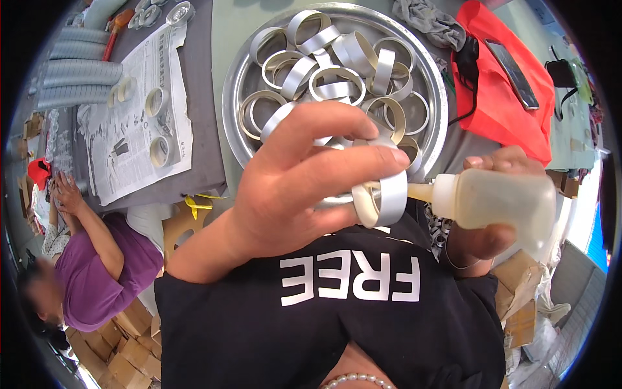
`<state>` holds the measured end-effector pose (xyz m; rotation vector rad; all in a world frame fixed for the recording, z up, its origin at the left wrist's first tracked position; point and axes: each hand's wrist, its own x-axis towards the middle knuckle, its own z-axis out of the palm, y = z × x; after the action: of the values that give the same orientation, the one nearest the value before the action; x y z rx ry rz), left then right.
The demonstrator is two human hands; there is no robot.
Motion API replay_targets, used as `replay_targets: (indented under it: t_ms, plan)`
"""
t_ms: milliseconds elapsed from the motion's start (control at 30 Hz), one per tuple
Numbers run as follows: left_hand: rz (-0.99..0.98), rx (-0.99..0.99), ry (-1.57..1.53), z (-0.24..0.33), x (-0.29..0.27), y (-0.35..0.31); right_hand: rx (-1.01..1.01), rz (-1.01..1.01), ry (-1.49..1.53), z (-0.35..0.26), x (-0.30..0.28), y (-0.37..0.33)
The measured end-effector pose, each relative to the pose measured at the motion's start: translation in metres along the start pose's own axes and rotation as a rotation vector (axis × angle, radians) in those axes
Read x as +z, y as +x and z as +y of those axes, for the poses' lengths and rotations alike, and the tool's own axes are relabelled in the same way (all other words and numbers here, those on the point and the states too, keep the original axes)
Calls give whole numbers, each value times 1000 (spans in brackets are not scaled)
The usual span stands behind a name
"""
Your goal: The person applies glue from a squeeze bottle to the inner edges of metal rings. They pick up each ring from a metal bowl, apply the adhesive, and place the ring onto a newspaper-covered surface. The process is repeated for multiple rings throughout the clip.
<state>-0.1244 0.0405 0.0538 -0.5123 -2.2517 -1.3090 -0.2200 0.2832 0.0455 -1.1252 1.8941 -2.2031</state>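
My left hand [278, 181] grips a silver ring [392, 198] with a cream inner side, its fingers bent over the ring's top. There may be a second ring against it, but the fingers hide part of that spot. Wrapped around a cloudy squeeze bottle [508, 201] with pale liquid, my right hand [476, 243] holds it on its side. The bottle's thin nozzle [420, 192] points left and reaches the ring's edge; I cannot tell whether they touch. Just beyond my hands, a round metal tray [231, 107] holds several loose silver rings [337, 84].
A red cloth bag [499, 123] with a phone [512, 74] on it lies right of the tray, by a grey rag [431, 23]. On the left, newspaper [139, 120] carries some rings beside stacked silver tubes [74, 84]. A person in purple [107, 272] sits there. Cardboard boxes [126, 363] lie below.
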Motion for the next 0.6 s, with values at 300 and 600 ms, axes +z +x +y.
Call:
replay_targets:
  t_ms: [300,600]
  plan:
    - [-32,186,77,-4,3,-3,580,192,439,10,1,12]
    - [444,-589,229,-28,-64,-15,651,326,1061,52,-4,9]
